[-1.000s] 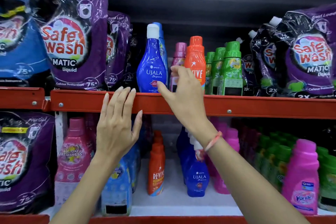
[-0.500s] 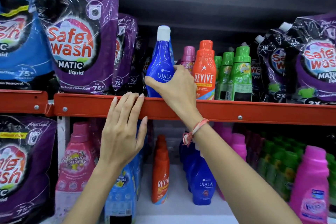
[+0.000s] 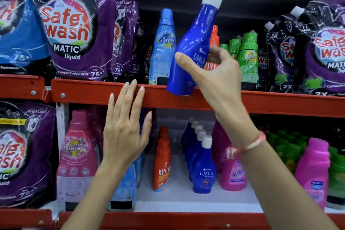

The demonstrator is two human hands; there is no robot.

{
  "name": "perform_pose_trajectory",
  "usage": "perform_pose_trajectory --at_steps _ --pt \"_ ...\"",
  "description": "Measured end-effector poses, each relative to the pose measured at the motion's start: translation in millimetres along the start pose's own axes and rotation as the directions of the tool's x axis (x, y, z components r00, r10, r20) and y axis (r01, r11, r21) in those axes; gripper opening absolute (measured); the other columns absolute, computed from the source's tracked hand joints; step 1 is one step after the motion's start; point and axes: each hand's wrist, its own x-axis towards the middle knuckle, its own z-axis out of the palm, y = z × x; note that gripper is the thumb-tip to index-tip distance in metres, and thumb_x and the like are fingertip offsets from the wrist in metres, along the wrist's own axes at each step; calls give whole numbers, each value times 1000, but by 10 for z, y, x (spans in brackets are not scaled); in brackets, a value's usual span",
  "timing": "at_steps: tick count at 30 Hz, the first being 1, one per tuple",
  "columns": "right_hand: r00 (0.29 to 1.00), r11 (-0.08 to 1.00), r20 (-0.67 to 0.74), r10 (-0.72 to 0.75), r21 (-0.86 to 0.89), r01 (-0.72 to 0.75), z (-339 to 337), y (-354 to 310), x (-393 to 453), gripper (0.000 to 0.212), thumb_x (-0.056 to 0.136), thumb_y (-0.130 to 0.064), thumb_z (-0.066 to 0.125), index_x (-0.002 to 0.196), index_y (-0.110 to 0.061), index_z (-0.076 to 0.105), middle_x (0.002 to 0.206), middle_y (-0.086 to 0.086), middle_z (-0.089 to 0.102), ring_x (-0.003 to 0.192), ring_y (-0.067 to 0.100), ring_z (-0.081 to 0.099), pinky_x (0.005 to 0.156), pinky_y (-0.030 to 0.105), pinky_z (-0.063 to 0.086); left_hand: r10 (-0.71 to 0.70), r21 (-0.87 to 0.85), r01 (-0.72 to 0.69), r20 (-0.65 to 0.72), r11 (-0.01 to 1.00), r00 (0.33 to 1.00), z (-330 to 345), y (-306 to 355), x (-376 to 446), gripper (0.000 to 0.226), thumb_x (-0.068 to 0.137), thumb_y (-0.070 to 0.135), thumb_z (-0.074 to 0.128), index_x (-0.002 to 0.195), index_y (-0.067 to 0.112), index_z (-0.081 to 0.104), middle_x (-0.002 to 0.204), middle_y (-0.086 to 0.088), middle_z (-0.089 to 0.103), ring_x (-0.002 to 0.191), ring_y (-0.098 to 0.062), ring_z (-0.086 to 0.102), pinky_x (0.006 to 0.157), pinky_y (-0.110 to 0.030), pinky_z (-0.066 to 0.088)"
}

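My right hand [image 3: 214, 76] grips a dark blue Ujala bottle [image 3: 194, 43] with a white cap, lifted off the upper shelf and tilted to the right, its base in front of the red shelf edge [image 3: 89, 93]. My left hand [image 3: 125, 130] is held flat with straight fingers, fingertips touching that red edge. A light blue bottle [image 3: 162, 48] stands on the upper shelf just left of the lifted one. An orange Revive bottle [image 3: 213, 43] is partly hidden behind the blue bottle and my right hand.
Purple Safe Wash pouches [image 3: 74, 28] fill the upper shelf's left and right ends [image 3: 324, 52]. Green bottles [image 3: 247, 58] stand right of my hand. The lower shelf holds pink bottles [image 3: 78, 147], an orange Revive bottle [image 3: 162, 158], a row of Ujala bottles [image 3: 203, 166] and more pink bottles [image 3: 313, 170].
My right hand moved from the pink bottle to the Ujala bottle, took hold of it and lifted it off the shelf, tilting it. The left hand stays on the shelf edge.
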Motion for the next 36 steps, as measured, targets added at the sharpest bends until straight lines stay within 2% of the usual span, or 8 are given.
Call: perform_pose_trajectory --at_steps 4,6,9,13,19,25,31,36 --pt "996 994 35 82 69 -85 -244 174 -286 71 51 -59 79 111 -24 63 98 -13 71 82 0 66 82 34 57 1 24 -2 48 1000 999 -10 78 -417 54 97 28 41 146 6 32 156 -11 30 147 -25 23 120 -50 18" --pt "989 988 62 132 73 -136 -350 287 -428 74 49 -60 79 111 -24 63 101 -11 72 74 0 67 79 40 59 -13 25 10 99 1000 995 17 108 -646 54 97 28 42 145 5 32 156 -12 30 147 -25 23 120 -52 20" --pt "982 984 82 173 35 -176 -491 471 -653 71 50 -56 80 111 -24 62 101 -11 72 67 -1 67 74 34 59 -38 11 36 187 999 982 56 172 -948 54 98 29 40 145 5 32 156 -11 30 147 -23 23 119 -53 21" --pt "970 976 114 217 -54 -212 -593 743 -947 66 54 -47 85 111 -26 58 103 -14 69 75 -1 66 68 17 53 -48 -33 61 307 998 950 102 277 -1319 55 97 30 39 145 5 32 156 -10 31 147 -23 23 119 -52 20" --pt "954 954 149 260 -195 -229 -609 1200 -1310 70 52 -43 87 108 -27 48 107 -10 63 88 9 64 60 6 44 -52 0 59 487 998 872 213 337 -1834 57 95 32 38 145 5 32 155 -10 32 145 -22 26 118 -49 24" --pt "934 902 147 327 -345 -261 -545 1749 -1502 75 46 -46 82 105 -25 41 110 0 57 98 17 58 79 31 50 -44 19 40 592 999 805 306 374 -2090 53 95 30 37 141 4 39 150 -12 42 143 -23 33 117 -46 24" --pt "901 853 179 395 -436 -288 -526 2082 -1571 80 49 -37 84 114 -13 43 114 3 52 106 21 53 78 25 41 -65 35 56 655 998 752 315 373 -2214 54 99 39 29 139 6 44 143 -10 51 138 -21 40 118 -45 22" --pt "881 834 207 425 -469 -292 -506 2174 -1608 81 50 -37 85 115 -12 44 111 1 51 106 20 52 75 24 38 -80 25 84 642 996 762 286 386 -2212 53 99 40 31 135 5 48 139 -11 54 134 -22 45 117 -46 25"
